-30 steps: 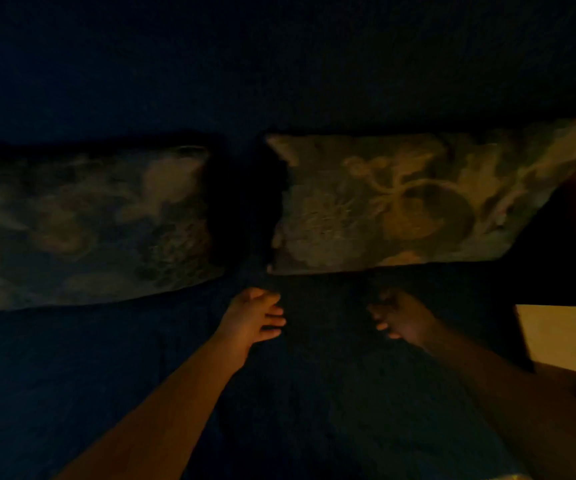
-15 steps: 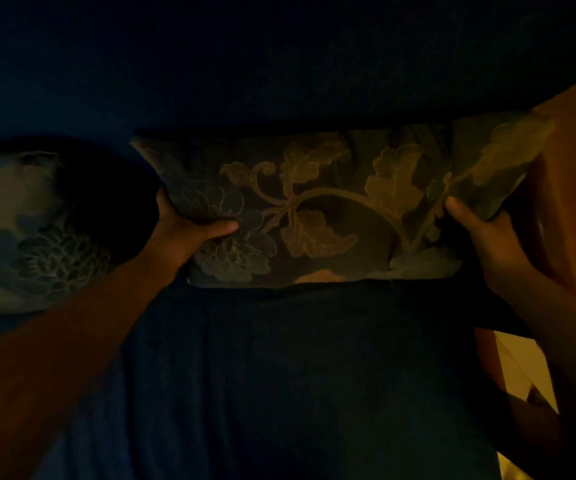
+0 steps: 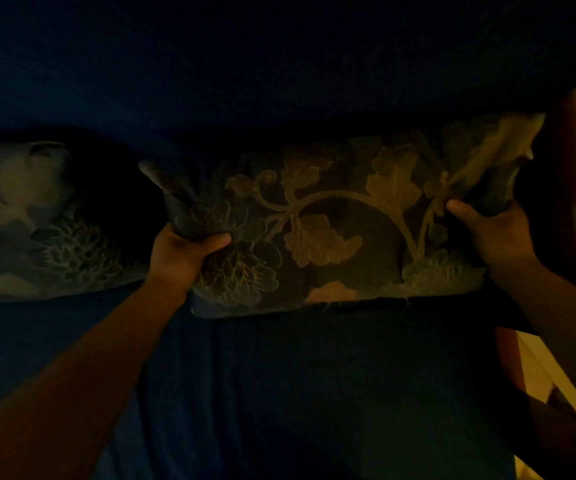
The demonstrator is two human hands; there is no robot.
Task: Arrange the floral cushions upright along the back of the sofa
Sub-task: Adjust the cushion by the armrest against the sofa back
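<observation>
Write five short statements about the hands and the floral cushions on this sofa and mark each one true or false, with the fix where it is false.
1. The left hand grips the left end of the right cushion. True.
2. The right hand rests flat on the sofa seat. False: it grips the right end of that same cushion.
3. A second floral cushion lies to the left, with neither hand on it. True.
4. The two cushions overlap. False: a dark gap separates them.
5. The held cushion lies in the middle of the seat, well clear of the backrest. False: it sits at the back of the seat against the sofa backrest.
</observation>
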